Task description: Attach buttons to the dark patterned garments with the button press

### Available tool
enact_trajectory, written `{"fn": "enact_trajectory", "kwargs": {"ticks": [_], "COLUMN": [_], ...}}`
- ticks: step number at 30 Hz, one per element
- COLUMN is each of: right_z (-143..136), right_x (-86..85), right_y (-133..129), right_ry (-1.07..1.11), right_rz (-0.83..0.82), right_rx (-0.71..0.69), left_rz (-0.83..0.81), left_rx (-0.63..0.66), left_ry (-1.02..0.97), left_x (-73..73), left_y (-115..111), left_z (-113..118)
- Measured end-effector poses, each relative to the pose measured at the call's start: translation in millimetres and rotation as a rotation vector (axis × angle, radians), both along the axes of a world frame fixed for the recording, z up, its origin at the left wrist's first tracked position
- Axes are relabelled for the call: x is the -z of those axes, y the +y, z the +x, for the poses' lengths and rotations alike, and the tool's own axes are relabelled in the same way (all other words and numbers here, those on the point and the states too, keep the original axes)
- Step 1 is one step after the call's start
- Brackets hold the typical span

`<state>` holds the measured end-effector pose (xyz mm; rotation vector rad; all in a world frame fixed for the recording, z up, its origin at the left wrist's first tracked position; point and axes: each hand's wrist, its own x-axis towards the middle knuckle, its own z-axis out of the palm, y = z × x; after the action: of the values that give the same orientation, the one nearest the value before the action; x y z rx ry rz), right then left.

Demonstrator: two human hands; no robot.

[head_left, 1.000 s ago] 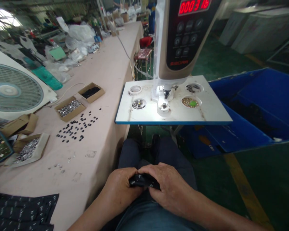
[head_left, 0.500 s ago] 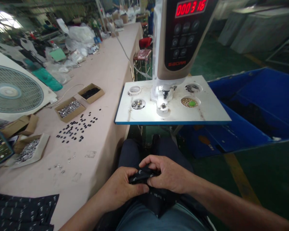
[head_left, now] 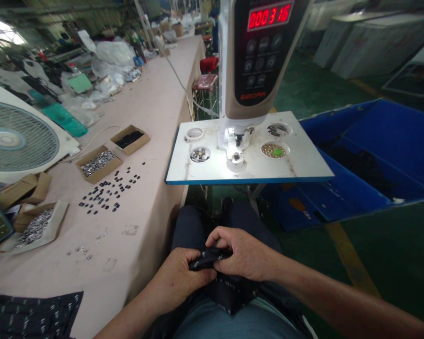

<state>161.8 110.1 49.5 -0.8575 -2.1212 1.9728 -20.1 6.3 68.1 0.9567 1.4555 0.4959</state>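
Observation:
Over my lap, my left hand (head_left: 182,273) and my right hand (head_left: 238,254) both grip a piece of black printed fabric (head_left: 229,292) with small white lettering. The left thumb presses on the cloth from the near side, and the right fingers pinch a fold close beside it. Part of the fabric hangs down toward my shirt. Whatever lies inside the fold is hidden. Beyond my knees stands a snap-fastening press (head_left: 261,56) with a red lit counter reading 000316. Its die (head_left: 236,157) sits on a white work plate (head_left: 212,174), apart from both hands.
On the long table (head_left: 141,226) at left lie scattered black discs (head_left: 102,195), boxes of metal parts (head_left: 99,164), a box of black pieces (head_left: 129,139), and more black printed fabric (head_left: 31,313). A fan (head_left: 17,136) stands behind them. Right of the press is a blue bin (head_left: 360,150).
The view has shifted slightly, so the press and table sit a little further left. Both hands keep their grip on the fabric, nearly unmoved.

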Motion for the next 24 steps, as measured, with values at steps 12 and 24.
{"fn": "enact_trajectory", "kwargs": {"ticks": [12,24], "right_z": [-3,-4], "right_x": [-0.8,14.0], "right_y": [10,24], "right_ry": [0.044,0.153], "right_rz": [-0.264,-0.477], "right_rx": [-0.076,-0.086], "left_rz": [-0.009,-0.066], "left_rx": [-0.036,-0.177], "left_ry": [-0.211,-0.549], "left_x": [9.1,15.4], "left_y": [-2,-4], "left_z": [-6,-5]}}
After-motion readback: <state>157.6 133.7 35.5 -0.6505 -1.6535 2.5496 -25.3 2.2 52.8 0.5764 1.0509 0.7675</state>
